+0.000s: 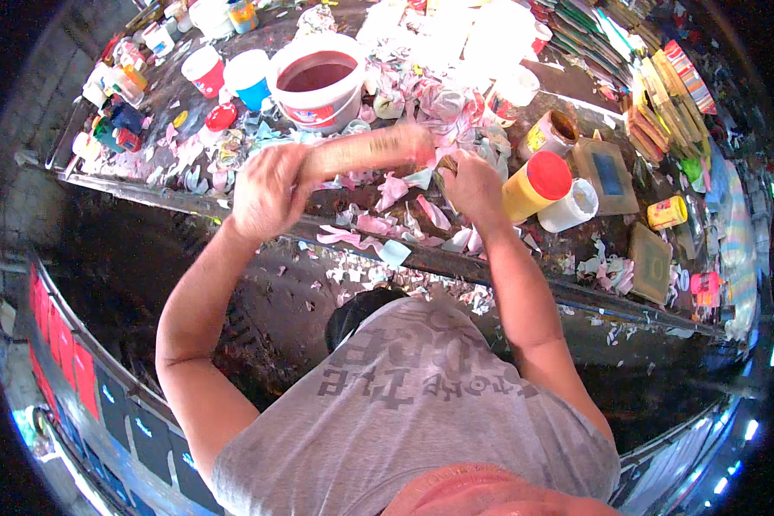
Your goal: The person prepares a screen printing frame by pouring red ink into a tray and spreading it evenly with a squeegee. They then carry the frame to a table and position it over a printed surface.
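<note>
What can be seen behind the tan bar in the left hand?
Beyond the tan bar, held in the left hand, crumpled pink and white scraps and the large white bucket show. Whatever the bar itself covers cannot be seen.

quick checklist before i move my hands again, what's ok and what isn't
1. Left hand gripping the brown bar: ok.
2. Right hand holding something firmly: cannot tell; its grip is unclear.
3. Bar's surface clean: cannot tell, it is blurred.
4. Table free of loose scraps: not ok, they litter the area by both hands.
5. White bucket covered: not ok, it is open with dark red inside.
</note>
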Available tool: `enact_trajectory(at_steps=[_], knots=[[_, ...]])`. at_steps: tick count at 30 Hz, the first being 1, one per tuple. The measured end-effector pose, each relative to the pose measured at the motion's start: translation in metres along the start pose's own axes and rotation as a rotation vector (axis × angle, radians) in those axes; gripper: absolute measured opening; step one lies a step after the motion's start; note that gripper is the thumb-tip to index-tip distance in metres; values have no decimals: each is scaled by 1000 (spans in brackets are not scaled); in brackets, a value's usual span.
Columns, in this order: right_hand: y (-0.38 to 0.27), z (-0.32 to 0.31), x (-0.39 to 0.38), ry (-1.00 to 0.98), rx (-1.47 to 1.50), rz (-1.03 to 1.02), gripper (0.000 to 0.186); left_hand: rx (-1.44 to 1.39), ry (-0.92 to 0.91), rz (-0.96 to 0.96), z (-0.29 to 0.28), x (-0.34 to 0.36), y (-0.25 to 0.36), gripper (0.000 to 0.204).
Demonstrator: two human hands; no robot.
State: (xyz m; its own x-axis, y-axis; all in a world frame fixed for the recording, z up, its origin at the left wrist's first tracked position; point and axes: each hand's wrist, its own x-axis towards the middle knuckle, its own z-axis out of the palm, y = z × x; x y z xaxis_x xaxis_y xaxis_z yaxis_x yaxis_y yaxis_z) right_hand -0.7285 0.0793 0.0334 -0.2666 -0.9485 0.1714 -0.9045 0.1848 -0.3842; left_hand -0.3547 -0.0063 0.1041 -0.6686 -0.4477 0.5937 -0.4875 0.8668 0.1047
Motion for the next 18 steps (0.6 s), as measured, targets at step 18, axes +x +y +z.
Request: enact_trajectory(at_steps=[18], knots=[[22,-15,-74,462,694,-54,40,-961,427,-663,-97,63,-20,43]])
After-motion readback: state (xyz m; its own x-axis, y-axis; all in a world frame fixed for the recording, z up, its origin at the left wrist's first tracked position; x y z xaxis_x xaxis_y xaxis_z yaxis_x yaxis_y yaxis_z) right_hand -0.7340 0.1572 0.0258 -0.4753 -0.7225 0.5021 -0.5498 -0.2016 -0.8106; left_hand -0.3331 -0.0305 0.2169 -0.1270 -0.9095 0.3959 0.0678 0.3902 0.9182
